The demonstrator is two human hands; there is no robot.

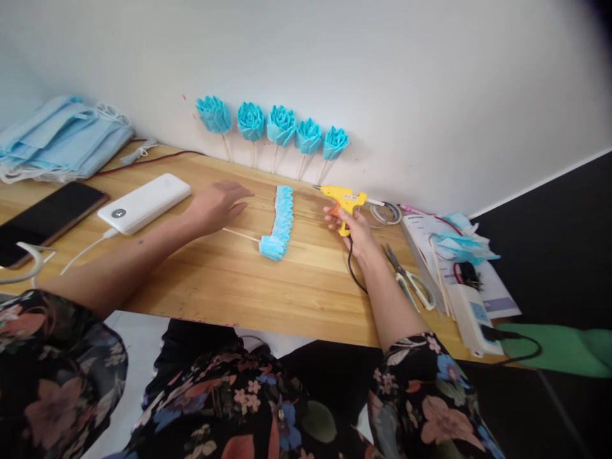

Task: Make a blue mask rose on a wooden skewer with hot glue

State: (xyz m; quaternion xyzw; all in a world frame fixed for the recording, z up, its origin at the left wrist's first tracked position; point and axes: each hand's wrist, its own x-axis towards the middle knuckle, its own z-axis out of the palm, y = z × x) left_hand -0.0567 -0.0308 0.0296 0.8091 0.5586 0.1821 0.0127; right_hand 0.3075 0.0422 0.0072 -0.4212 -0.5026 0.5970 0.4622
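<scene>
My right hand (357, 231) is wrapped round a yellow hot glue gun (342, 195), its nozzle pointing left and its dark cord hanging down. My left hand (216, 203) rests palm down at the table with fingers stretched out and nothing visible in them. Between the hands lies a pleated light-blue strip (284, 213), its lower end partly rolled. A thin wooden stick (243, 235) runs from that rolled end toward my left hand. Several finished blue flowers (281, 125) on sticks lean against the wall behind.
Face masks (62, 137) are piled at the left, near a phone (52, 213) and a white power bank (146, 203) with a cable. To the right are scissors (412, 280), papers (500, 299), mask pieces (466, 245) and a power strip (473, 319). The table's front edge (287, 330) is close to my body.
</scene>
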